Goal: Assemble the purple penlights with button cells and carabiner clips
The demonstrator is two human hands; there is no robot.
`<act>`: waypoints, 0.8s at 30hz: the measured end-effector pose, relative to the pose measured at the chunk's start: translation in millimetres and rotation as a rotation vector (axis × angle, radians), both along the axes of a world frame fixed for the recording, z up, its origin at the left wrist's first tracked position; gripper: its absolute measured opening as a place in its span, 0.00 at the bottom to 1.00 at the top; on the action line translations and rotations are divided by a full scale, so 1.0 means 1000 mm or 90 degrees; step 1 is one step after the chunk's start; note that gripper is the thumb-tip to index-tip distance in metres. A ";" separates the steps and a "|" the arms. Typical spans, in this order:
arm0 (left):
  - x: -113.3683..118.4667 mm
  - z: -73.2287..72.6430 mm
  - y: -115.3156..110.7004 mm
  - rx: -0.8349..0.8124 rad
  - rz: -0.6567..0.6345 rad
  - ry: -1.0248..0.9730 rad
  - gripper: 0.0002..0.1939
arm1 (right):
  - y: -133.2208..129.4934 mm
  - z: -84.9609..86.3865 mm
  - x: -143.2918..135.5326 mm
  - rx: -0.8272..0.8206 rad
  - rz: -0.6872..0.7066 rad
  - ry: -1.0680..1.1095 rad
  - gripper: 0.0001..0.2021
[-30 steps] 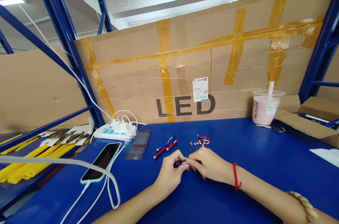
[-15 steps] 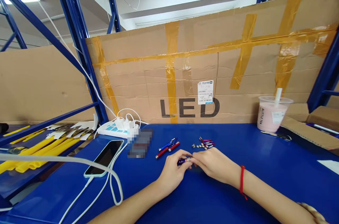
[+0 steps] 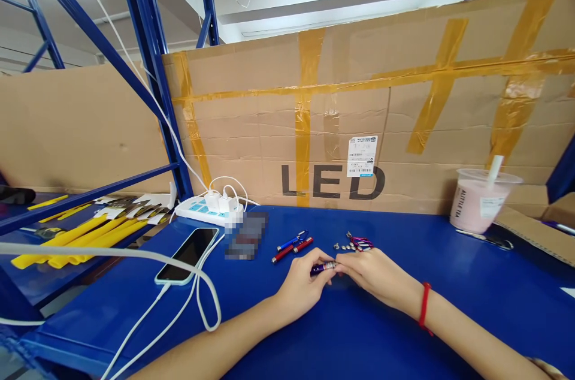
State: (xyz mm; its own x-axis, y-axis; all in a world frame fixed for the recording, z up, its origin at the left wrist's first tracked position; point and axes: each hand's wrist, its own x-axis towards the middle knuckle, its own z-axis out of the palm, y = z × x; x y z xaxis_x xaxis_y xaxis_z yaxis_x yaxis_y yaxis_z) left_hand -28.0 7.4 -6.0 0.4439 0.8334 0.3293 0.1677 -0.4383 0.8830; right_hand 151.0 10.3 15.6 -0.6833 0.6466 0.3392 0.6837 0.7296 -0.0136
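A small purple penlight (image 3: 320,268) with a pale label lies in the pinch of my left hand (image 3: 300,287), low over the blue table. My right hand (image 3: 375,271) has its thumb and fingers pressed together at the penlight's right end. Whatever those right fingertips hold, if anything, is hidden. Beyond my left hand lie a blue penlight (image 3: 290,241) and two red ones, a longer red penlight (image 3: 282,254) and a shorter red piece (image 3: 303,244). Just past my right hand are several small silver discs (image 3: 345,247) and a cluster of purple and red metal clips (image 3: 360,243).
A phone (image 3: 191,254) charges on the left, its white cable (image 3: 197,299) looping forward. Behind it sit a power strip (image 3: 202,210) and a blurred dark item (image 3: 247,237). A pink drink cup (image 3: 480,203) and scissors (image 3: 487,238) are at right, before a cardboard wall (image 3: 251,140).
The view has shifted, so everything sits a little further right. My left hand's grip on the purple penlight looks the same, and more of its label shows. My right fingertips stay at its end.
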 end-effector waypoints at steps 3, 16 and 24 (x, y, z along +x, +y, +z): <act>-0.001 0.000 0.000 -0.006 0.000 -0.011 0.06 | -0.001 0.002 -0.002 0.005 0.016 0.026 0.25; -0.003 -0.007 0.005 0.022 -0.022 -0.024 0.04 | -0.002 0.002 -0.003 -0.173 0.007 0.115 0.26; -0.006 -0.001 0.002 0.067 -0.043 0.008 0.05 | 0.004 -0.002 -0.002 -0.320 0.001 0.242 0.19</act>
State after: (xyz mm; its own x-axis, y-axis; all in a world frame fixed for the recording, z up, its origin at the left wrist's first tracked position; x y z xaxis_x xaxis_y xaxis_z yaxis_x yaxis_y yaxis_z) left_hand -34.1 8.9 -7.4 0.5031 0.7624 0.4069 0.1453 -0.5387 0.8298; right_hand 148.5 14.5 14.1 -0.5758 0.7894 0.2130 0.5629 0.5717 -0.5970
